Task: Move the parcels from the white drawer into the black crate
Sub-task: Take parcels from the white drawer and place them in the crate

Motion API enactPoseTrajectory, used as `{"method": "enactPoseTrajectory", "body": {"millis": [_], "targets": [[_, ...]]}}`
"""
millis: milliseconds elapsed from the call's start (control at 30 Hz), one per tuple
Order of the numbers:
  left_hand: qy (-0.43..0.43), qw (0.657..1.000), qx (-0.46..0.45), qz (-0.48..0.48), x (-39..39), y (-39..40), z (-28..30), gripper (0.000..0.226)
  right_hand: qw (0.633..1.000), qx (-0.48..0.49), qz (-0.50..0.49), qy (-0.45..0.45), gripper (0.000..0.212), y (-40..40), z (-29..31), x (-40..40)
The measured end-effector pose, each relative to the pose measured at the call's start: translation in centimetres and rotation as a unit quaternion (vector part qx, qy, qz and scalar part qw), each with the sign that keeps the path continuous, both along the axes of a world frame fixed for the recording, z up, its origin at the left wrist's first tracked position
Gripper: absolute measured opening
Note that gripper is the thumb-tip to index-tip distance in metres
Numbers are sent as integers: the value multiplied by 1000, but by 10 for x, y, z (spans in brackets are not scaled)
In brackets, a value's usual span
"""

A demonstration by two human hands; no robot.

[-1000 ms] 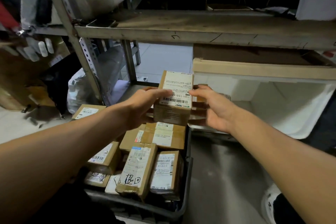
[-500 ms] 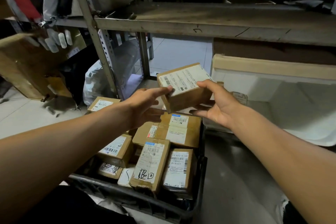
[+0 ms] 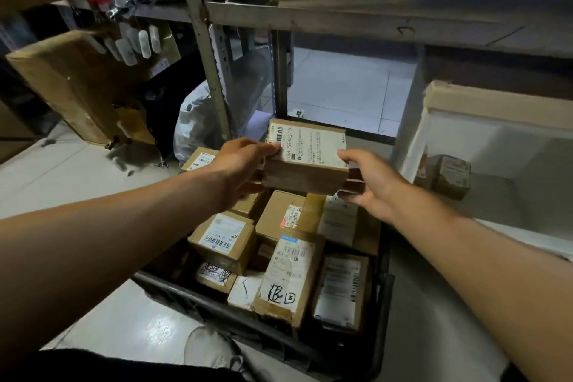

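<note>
Both hands have swung the labelled parcel (image 3: pixel 305 158) away from the white drawer (image 3: pixel 459 121), flat now, label up. Left hand (image 3: pixel 245 164) and right hand (image 3: pixel 369 180) clasp its ends, over the black crate's (image 3: pixel 383 285) far end. One parcel in the drawer (image 3: pixel 451 175) remains beyond the right hand.

Pale tiled floor (image 3: pixel 341 93) under black crate (image 3: pixel 279 341), white drawer (image 3: pixel 465 146), grey shelving (image 3: pixel 214 71).

Drawer (image 3: pixel 440 146) right of crate (image 3: pixel 383 295)
</note>
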State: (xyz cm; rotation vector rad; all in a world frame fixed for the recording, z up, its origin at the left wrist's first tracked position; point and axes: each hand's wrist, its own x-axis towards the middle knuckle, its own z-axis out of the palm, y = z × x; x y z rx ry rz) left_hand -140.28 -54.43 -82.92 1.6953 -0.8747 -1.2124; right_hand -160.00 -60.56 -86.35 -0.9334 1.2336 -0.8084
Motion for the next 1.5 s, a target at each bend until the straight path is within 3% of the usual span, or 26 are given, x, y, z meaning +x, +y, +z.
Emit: {"method": "enactPoseTrajectory", "body": {"millis": [167,367,467,533,567,733,933,1167,1433,1500], "targets": [[3,1000,20,3,22,-21,-23,16,999,-4,26,27,13,-16,-17,23],[-14,998,52,15,40,-49,-57,10,997,29,41,58,10,-33,-49,45],[-14,998,64,-11,48,-56,-73,19,995,33,61,78,42,-42,-62,52],[28,998,60,-17,52,-59,-82,32,992,45,84,84,73,-49,-69,55],[48,997,56,-10,54,-62,-86,36,990,49,94,88,77,-51,-71,56],[91,991,20,94,56,-75,-114,47,988,64,101,102,42,-57,-78,61],[68,988,6,135,55,-85,-127,39,985,57,108,124,21,-62,-90,67],[47,994,45,90,38,-87,-127,25,989,40,86,111,43,-62,-93,78],[26,998,52,39,42,-87,-143,42,987,49,92,126,55,-63,-101,70],[-20,996,74,-34,42,-83,-152,40,958,-32,144,245,59,-58,-107,64]]}}
